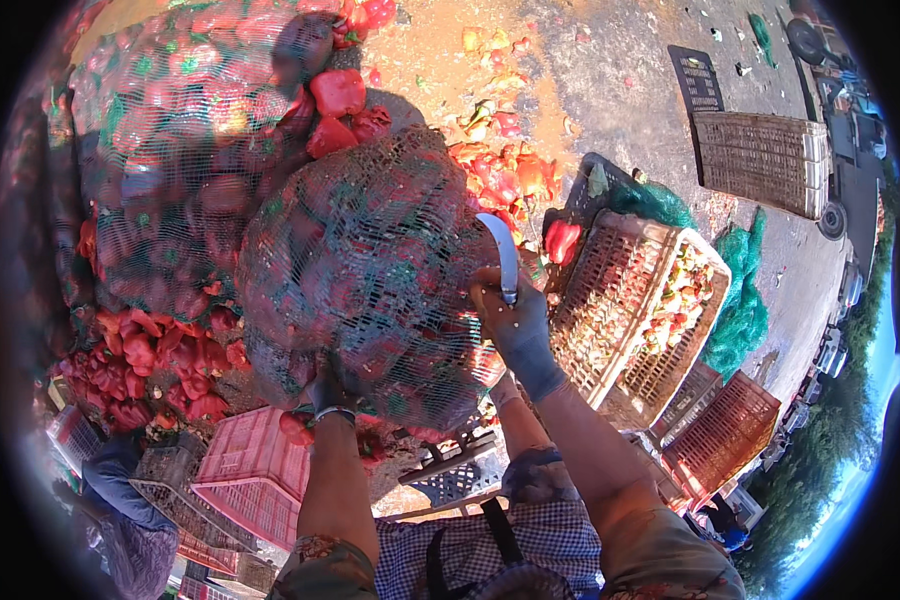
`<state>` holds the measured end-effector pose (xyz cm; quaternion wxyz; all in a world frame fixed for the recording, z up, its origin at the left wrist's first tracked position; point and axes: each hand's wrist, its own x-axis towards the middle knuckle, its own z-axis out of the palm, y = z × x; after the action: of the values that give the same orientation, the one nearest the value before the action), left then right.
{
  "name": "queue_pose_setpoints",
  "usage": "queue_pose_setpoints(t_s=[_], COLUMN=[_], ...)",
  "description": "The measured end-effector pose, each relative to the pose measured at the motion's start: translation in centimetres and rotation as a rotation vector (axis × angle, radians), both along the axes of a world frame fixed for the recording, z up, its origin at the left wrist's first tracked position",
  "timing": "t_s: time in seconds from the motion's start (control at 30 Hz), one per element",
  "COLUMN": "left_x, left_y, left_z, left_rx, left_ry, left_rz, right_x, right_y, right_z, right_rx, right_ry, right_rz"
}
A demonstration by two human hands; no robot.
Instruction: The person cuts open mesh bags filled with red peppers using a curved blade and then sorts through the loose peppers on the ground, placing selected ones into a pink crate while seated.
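Note:
A bulging green net sack (365, 270) full of red peppers fills the middle of the view. My left hand (328, 392), in a dark glove, grips the sack from underneath. To the sack's right my right hand (518, 330), also gloved, is shut on a small curved knife (506, 258) whose blade points up against the sack's side. A second, bigger net sack (175, 140) of red peppers lies behind at the upper left.
Loose red peppers (145, 365) lie heaped at the left and peppers (505, 175) spill behind the sack. A brown crate (642, 300) with mixed peppers stands at right, a pink crate (255, 475) below left. A person in blue (120, 500) crouches at lower left.

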<state>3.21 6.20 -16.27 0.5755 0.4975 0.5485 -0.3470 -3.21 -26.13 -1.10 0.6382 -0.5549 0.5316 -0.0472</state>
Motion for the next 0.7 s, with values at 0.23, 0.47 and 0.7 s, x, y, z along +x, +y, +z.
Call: queue_pose_setpoints(t_s=[0.23, 0.47, 0.7], left_x=[1.1, -0.5, 1.9], left_y=[2.0, 5.7, 2.1], left_z=[-1.4, -4.7, -0.9], left_rx=[-0.157, -0.095, 0.031], left_ry=[0.048, -0.028, -0.022], left_rz=[0.016, -0.044, -0.06], right_x=[2.5, 5.1, 0.6], right_y=[-12.9, -14.5, -14.0], right_z=[-12.9, -17.4, -20.2], right_rx=[-0.088, 0.342, -0.139], right_ry=[0.18, 0.348, -0.245], right_rz=[0.286, 0.421, 0.872])
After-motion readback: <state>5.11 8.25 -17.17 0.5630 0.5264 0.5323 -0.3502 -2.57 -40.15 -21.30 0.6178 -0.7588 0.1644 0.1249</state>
